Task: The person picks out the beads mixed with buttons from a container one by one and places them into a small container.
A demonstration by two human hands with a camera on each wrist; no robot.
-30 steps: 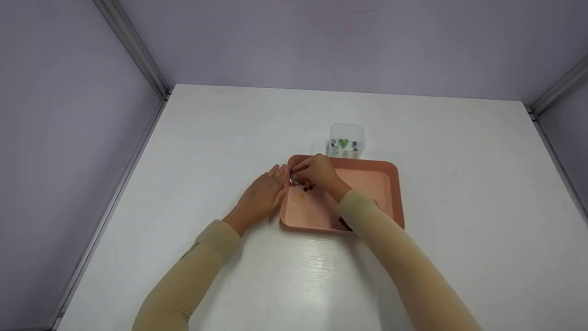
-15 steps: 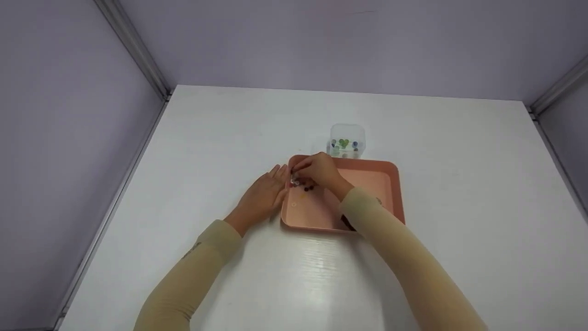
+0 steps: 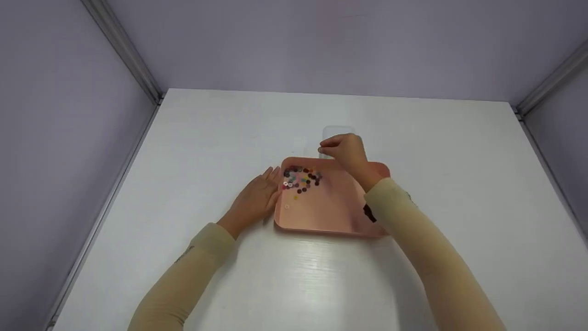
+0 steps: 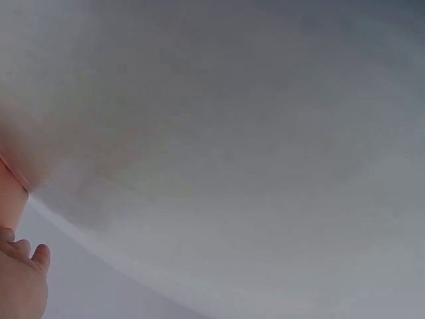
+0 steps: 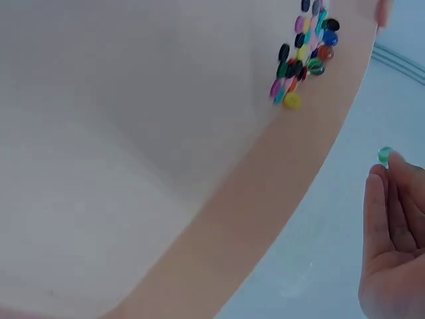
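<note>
A person's right hand (image 3: pixel 345 149) pinches a small green glass bead (image 5: pixel 384 155) above the clear plastic box (image 3: pixel 335 133) beyond the pink plastic tray's (image 3: pixel 330 220) far edge, left hand (image 3: pixel 255 200) flat at its left rim; a loose pinch could drop it rolling across the white tabletop (image 3: pixel 459 184).

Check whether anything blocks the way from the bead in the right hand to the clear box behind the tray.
Nothing visible does. The right hand pinches a green bead past the pink tray's far rim, right at the clear box.
</note>
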